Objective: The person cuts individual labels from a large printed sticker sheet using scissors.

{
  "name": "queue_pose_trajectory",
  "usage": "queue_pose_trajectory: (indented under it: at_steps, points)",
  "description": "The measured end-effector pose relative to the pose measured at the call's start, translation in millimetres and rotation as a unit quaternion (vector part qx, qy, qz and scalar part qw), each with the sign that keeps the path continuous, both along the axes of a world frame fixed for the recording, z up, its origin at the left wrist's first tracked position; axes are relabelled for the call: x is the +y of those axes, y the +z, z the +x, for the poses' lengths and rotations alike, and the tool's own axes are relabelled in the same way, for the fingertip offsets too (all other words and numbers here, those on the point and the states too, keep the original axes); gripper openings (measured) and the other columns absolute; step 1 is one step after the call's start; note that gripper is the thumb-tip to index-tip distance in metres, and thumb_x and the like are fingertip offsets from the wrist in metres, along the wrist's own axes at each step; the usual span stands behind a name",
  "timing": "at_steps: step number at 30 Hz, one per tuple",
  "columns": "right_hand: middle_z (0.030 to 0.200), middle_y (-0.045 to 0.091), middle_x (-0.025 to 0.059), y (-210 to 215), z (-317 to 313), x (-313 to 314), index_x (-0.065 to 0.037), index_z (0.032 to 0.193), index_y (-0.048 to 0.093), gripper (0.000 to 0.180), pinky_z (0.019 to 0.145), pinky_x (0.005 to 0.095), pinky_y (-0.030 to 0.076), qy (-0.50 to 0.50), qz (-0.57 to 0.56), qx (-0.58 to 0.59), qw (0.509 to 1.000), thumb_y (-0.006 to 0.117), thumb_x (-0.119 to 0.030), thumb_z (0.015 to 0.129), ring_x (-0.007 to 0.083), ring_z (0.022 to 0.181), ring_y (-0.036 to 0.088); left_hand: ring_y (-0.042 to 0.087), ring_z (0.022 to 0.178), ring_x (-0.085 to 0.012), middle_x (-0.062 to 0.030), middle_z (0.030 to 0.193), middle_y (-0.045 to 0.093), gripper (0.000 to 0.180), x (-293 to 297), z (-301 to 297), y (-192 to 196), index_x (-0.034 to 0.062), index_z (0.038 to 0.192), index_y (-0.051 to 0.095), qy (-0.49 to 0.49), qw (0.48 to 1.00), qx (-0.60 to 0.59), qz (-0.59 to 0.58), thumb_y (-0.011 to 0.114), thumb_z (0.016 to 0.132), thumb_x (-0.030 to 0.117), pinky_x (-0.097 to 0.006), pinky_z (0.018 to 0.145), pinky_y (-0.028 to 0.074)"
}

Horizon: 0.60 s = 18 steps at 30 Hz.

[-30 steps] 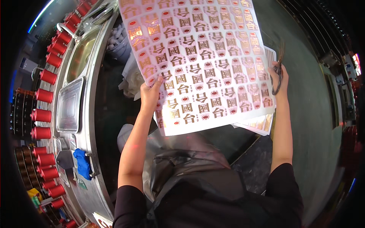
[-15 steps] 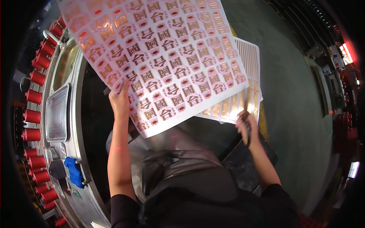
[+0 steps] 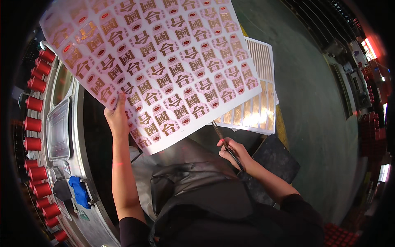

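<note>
My left hand [image 3: 117, 117] is closed on the left edge of a large white sheet [image 3: 164, 78], thumb on top. Rows of pink and gold label designs with small red ovals cover the sheet, which is held up at a slant. In my right hand [image 3: 236, 153] is a pair of dark scissors [image 3: 218, 131]. Their tips point up and reach the sheet's lower edge; whether they touch it I cannot tell. Beyond the scissors, partly hidden under the sheet, lies a stack of white sheets with gold strips [image 3: 247, 109].
A metal counter [image 3: 88, 164] runs along the left, carrying a clear rectangular tray [image 3: 59, 129] and a blue cloth-like item [image 3: 79, 191]. Several red cylinders [image 3: 33, 123] line its far side. A dark slab [image 3: 276, 160] lies near my right forearm, beside a yellow floor line [image 3: 282, 127].
My right hand has swung left and down with the scissors, from over the gold-strip stack to below the printed sheet's lower edge. My left hand and the sheet have shifted slightly left.
</note>
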State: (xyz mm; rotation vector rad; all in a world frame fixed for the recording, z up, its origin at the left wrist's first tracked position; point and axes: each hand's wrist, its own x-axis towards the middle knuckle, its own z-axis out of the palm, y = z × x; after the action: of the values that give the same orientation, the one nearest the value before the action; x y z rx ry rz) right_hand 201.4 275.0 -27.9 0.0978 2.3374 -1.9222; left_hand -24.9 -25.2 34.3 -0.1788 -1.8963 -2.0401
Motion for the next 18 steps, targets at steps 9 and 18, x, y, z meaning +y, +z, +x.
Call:
queue_pose_trajectory:
  at_steps: [9,18]
  points:
    - [0.069,0.044,-0.0030,7.4,-2.3,-19.9,-0.005,0.102,0.051,0.020,0.057,0.0200,0.033,0.012,-0.018,-0.001,1.000,0.061,-0.008,0.085,0.0034,0.062,0.039,0.053,0.086,-0.0091,-0.0028,0.097,0.062,0.023,-4.4,8.2,8.2,-0.0026,0.101,0.063,0.011,1.000,0.008,0.021,0.065,0.086,0.015,-0.024,0.077,0.042]
    - [0.070,0.044,-0.0028,15.6,-7.6,-45.3,-0.006,0.104,0.050,0.020,0.059,0.0204,0.034,0.025,-0.076,-0.024,0.997,0.059,-0.009,0.086,0.0039,0.063,0.040,0.054,0.090,-0.0108,-0.0051,0.101,0.061,0.023,-11.4,8.5,11.0,-0.0036,0.104,0.061,-0.002,0.999,0.027,0.024,0.063,0.086,0.011,-0.025,0.080,0.042]
